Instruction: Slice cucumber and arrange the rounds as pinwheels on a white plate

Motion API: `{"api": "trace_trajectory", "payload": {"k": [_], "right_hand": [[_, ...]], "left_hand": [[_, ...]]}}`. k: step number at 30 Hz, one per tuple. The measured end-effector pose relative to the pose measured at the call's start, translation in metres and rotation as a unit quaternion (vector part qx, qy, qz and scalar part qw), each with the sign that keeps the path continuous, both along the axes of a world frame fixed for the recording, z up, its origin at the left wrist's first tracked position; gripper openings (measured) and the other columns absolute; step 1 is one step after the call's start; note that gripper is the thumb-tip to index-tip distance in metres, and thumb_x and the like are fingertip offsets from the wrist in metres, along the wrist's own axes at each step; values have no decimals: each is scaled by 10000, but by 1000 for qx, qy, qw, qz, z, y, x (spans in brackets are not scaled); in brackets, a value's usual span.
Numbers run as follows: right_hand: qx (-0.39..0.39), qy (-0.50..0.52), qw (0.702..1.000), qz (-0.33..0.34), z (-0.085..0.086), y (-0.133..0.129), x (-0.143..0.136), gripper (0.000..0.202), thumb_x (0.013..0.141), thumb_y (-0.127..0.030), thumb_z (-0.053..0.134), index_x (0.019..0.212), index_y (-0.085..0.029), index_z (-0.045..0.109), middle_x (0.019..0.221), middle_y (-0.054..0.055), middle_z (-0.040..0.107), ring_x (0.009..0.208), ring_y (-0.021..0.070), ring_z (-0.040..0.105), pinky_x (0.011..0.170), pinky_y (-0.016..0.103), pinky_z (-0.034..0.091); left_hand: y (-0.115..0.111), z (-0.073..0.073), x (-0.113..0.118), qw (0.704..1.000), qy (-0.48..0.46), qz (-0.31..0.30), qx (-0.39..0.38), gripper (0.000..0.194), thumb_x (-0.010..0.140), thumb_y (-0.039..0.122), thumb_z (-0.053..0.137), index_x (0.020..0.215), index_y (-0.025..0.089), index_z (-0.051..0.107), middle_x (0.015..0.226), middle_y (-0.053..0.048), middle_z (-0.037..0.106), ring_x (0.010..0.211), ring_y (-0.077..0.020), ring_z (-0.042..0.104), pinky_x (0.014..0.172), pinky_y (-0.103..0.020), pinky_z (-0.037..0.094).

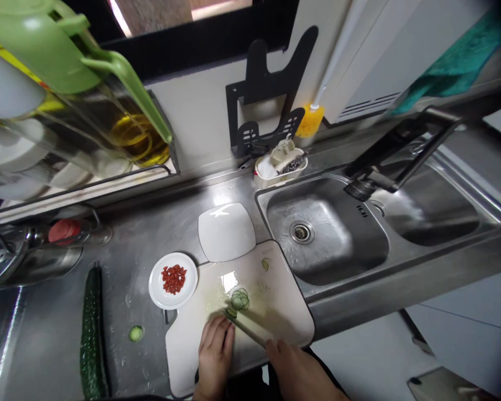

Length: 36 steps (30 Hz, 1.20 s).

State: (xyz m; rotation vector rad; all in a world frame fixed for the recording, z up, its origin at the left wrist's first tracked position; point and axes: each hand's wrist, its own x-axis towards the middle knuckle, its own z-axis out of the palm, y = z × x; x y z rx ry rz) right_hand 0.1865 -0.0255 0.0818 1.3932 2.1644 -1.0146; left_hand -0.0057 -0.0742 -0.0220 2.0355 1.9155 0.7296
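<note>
My right hand [290,365] is closed round the handle of a kitchen knife [250,333], whose blade slants up and left over the white cutting board [275,317]. At the blade's tip, the curled fingers of my left hand [216,345] press on a piece of cucumber that they mostly hide. Thin cucumber slices [239,299] lie overlapped in a small pile just beyond the blade. A lone bit of cucumber [266,264] rests near the board's far right corner.
Left of the board are a small white plate [155,281] of chopped red pieces, a cucumber end [136,333] and a whole cucumber [92,340]. A squarish white plate [226,233] touches the far edge. The sink [329,223] and black faucet [371,172] are at right.
</note>
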Motion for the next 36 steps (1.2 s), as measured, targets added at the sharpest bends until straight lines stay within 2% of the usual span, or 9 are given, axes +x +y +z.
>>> {"api": "trace_trajectory", "payload": {"k": [10,22,27,36], "right_hand": [[-28,-29,999,6,5,7,-6,415,768,66,348,980,-163,621,875,78,688,750,213,664,575,248,422],[-23,-20,999,21,3,12,-10,372,786,30,354,955,-162,624,867,84,692,730,180,655,599,224,447],[-28,-29,999,36,3,15,-14,353,778,36,386,964,-153,618,867,93,687,722,180,645,595,227,446],[-10,-12,1000,14,-12,10,-19,370,748,57,370,948,-134,616,803,90,657,719,206,620,576,248,385]], "left_hand": [[1,-1,-1,1000,10,-22,14,209,898,171,430,944,174,633,933,-57,704,941,-176,640,898,-343,508],[3,-1,-1,1000,-2,-8,19,206,891,180,437,946,177,635,910,-62,700,918,-184,648,876,-356,524],[2,-2,-2,999,7,-25,32,217,890,165,433,918,189,646,923,-53,703,931,-175,643,882,-336,517],[1,-3,-1,999,20,-30,32,203,884,144,440,945,175,631,919,-59,704,919,-186,648,881,-365,514]]}}
